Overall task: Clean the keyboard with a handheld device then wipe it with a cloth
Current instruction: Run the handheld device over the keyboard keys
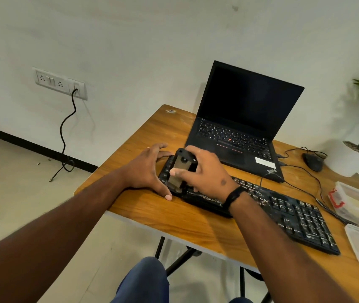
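The right hand (204, 171) has its fingers (179, 171) wrapped round one black handheld device (180, 169), pressed on the left end of the one black keyboard (294, 213). The left hand (150, 169) spreads wide against that end on the wooden surface (152, 208). Far: one open laptop (246, 119); right: a mouse (313, 161), two plastic containers (358, 204).

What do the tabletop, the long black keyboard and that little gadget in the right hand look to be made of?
Tabletop: wood or wood-look laminate, with orange-brown grain and a slight sheen.
Keyboard: probably matte black plastic, with scuffed whitish marks.
Handheld device: dark casing, likely plastic, with a tan translucent-looking panel; blurred, so uncertain. The right hand grips it.
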### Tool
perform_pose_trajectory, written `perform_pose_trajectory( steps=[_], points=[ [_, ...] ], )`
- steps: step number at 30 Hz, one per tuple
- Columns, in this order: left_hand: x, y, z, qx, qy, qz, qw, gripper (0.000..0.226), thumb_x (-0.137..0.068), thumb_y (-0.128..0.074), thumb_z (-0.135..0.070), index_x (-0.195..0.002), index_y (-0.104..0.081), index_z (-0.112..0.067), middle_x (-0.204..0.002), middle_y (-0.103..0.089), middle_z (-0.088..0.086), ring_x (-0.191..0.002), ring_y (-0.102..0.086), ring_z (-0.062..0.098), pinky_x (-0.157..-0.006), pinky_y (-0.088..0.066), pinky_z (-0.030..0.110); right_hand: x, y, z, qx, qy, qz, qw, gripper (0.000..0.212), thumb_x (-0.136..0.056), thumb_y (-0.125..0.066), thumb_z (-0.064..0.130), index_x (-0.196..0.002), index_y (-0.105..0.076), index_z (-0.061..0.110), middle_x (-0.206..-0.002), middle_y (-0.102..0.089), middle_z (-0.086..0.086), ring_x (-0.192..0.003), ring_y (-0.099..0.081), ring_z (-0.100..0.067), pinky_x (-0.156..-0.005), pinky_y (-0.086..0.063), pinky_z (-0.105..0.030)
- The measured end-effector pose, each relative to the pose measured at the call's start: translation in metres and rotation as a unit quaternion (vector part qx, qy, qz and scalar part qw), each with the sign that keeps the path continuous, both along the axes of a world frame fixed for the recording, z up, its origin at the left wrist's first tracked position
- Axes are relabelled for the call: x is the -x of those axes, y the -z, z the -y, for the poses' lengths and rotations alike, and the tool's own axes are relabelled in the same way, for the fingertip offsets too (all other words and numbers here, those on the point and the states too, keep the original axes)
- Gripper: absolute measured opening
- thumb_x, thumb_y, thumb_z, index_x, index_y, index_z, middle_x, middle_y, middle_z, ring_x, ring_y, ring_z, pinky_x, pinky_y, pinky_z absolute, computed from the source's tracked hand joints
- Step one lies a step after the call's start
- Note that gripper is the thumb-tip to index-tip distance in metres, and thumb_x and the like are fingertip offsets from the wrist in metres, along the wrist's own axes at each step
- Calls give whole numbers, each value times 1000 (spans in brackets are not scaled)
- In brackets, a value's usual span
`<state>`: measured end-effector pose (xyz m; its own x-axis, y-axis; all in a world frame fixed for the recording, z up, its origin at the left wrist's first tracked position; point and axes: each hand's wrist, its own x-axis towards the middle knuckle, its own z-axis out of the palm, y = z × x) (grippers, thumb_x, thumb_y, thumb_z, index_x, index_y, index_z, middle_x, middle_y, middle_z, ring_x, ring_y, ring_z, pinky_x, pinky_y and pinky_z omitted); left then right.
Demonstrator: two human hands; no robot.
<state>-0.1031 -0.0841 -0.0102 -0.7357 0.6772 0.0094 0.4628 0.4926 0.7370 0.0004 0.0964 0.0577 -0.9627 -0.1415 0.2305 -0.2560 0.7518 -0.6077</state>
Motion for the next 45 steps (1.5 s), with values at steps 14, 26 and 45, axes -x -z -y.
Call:
perform_pose_trajectory(
  steps=[14, 26, 45],
  points=[
    [1, 1, 1, 3, -11, -11, 1000, 156, -34, -98, -60, -158, -7, -32, -163, -25, 1, -149, -24, 20, -121, -30, 44, 37, 4, -3, -28, 124, -61, 990, 40, -86, -72, 36, -117, -56, 16, -90, -68, 2, -70, -62, -9, -61, -48, -19],
    [2, 3, 0, -9, -7, -14, 1000, 157, -32, -96, -65, -157, -8, -31, -162, -27, 0, -148, -28, 17, -121, -32, 45, 57, 10, 5, 57, 136, -43, 988, 37, -87, -71, 35, -116, -58, 16, -80, -68, 0, -59, -63, -8, -52, -49, -18],
    [-2, 1, 0, 3, -11, -23, 1000, 161, -25, -86, -82, -157, -7, -34, -162, -31, -1, -150, -23, 17, -122, -29, 45, 34, 3, -8, -66, 160, -69, 983, 48, -91, -67, 37, -129, -48, 14, -90, -66, 0, -77, -64, -10, -61, -45, -18]
  ],
)
